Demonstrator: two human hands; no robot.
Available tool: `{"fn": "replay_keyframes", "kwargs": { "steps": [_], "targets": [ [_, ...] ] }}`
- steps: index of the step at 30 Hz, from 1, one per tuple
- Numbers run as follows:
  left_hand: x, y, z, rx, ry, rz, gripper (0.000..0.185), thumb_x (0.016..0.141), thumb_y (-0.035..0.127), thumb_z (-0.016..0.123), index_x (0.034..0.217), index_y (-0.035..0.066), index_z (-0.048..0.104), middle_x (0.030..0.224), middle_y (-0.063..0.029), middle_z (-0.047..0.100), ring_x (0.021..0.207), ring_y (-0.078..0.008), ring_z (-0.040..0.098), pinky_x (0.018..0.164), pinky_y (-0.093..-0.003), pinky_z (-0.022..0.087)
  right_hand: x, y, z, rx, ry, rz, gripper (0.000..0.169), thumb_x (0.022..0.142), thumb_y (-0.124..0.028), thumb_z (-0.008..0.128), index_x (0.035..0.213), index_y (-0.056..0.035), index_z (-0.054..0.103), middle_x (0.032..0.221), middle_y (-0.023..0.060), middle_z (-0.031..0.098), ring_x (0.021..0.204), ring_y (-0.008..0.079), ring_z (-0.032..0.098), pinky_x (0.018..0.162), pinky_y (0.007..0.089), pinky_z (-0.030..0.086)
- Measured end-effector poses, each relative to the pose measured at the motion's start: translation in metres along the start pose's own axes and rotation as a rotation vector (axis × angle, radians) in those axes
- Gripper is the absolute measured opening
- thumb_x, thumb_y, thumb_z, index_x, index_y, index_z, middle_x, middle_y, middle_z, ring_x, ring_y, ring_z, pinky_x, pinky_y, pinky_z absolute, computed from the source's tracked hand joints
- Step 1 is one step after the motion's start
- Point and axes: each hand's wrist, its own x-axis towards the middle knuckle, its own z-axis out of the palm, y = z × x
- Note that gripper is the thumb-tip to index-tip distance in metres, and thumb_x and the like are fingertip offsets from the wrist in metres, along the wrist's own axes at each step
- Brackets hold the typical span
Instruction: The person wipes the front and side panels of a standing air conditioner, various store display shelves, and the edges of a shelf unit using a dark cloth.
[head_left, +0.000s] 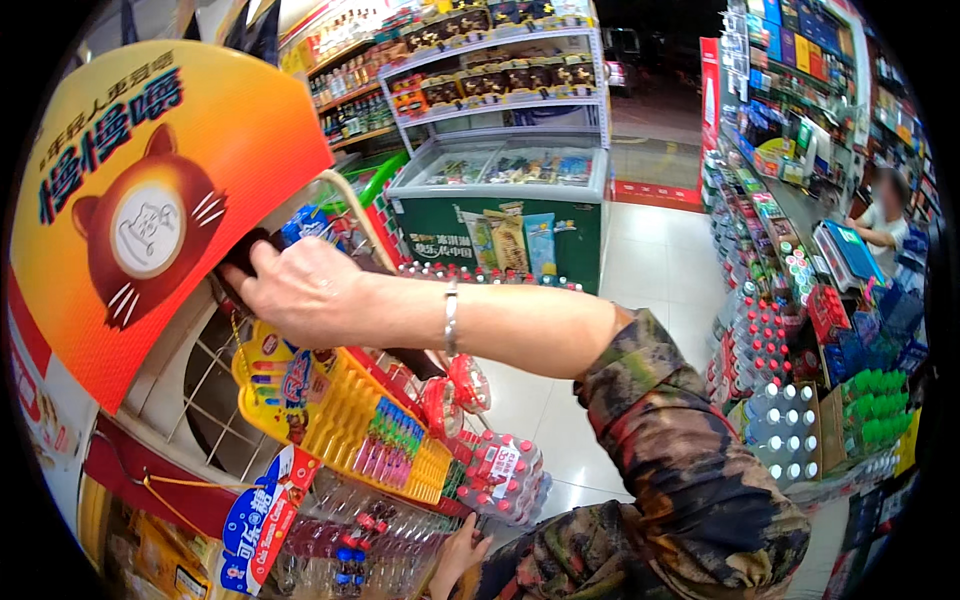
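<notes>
My right hand (300, 292), with a silver bracelet (451, 319) on its wrist, reaches across to the left. Its fingers are curled on a dark item (251, 247) by the lower edge of an orange display sign (247, 202); the sign and the hand hide most of that item. Below the forearm hangs a yellow plastic candy display card (337, 405) with rows of small tubes. My left hand (459, 559) is low in view, beside clear packs of bottle-shaped candy (352, 525). Whether it grips anything cannot be made out.
A wire rack (225, 420) stands behind the candy. Shrink-wrapped bottles (502, 472) sit on the tiled floor (637, 262). Beyond is a chest freezer (435, 225) under shelves. At right, a person (885, 217) is behind a counter lined with bottles (780, 431).
</notes>
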Motion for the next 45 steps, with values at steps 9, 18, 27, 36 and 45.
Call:
{"fn": "replay_keyframes", "kwargs": {
  "steps": [9,18,27,36,45],
  "targets": [
    [-0.005,0.027,-0.018,0.131,-0.015,-0.039,0.061,0.087,0.034,0.062,0.135,0.003,0.041,0.102,-0.0239,0.064,0.096,-0.0394,0.062,0.080,-0.0437,0.049,0.000,0.001,-0.007,0.132,-0.050,0.126,0.037,0.073,-0.014,0.065,0.105,0.0034,0.057,0.090,0.0210,0.059,0.073,0.0330,0.065,0.054,0.0408,0.053],
    [-0.020,-0.002,0.004,0.124,-0.081,-0.122,0.066,0.087,0.035,0.060,0.138,0.000,0.036,0.108,-0.0264,0.061,0.101,-0.0416,0.059,0.085,-0.0473,0.048,0.001,-0.005,0.000,-0.033,-0.011,0.028,0.053,0.077,-0.012,0.057,0.128,0.0018,0.049,0.095,0.0211,0.058,0.067,0.0328,0.065,0.055,0.0403,0.053],
    [-0.029,0.010,-0.008,0.113,0.047,-0.113,0.064,0.086,0.034,0.061,0.135,0.001,0.039,0.099,-0.0272,0.062,0.094,-0.0437,0.061,0.079,-0.0492,0.048,-0.006,-0.009,0.003,0.068,-0.009,0.124,0.056,0.073,-0.017,0.064,0.125,-0.0013,0.050,0.098,0.0180,0.055,0.069,0.0330,0.064,0.058,0.0414,0.052],
    [-0.029,-0.017,0.011,0.093,0.001,-0.109,0.064,0.085,0.037,0.061,0.134,0.001,0.040,0.106,-0.0297,0.061,0.098,-0.0432,0.060,0.081,-0.0504,0.048,0.001,-0.007,0.003,0.021,0.065,0.070,0.041,0.074,-0.014,0.060,0.113,0.0011,0.057,0.090,0.0205,0.059,0.067,0.0341,0.064,0.057,0.0415,0.053],
    [-0.031,-0.028,0.019,0.087,-0.064,-0.140,0.064,0.087,0.036,0.059,0.135,-0.002,0.039,0.116,-0.0283,0.057,0.104,-0.0420,0.058,0.085,-0.0478,0.048,-0.060,-0.014,-0.047,0.658,0.183,0.311,0.046,0.075,-0.010,0.054,0.120,0.0004,0.054,0.101,0.0176,0.062,0.093,0.0276,0.063,0.084,0.0346,0.048]
  ]
}}
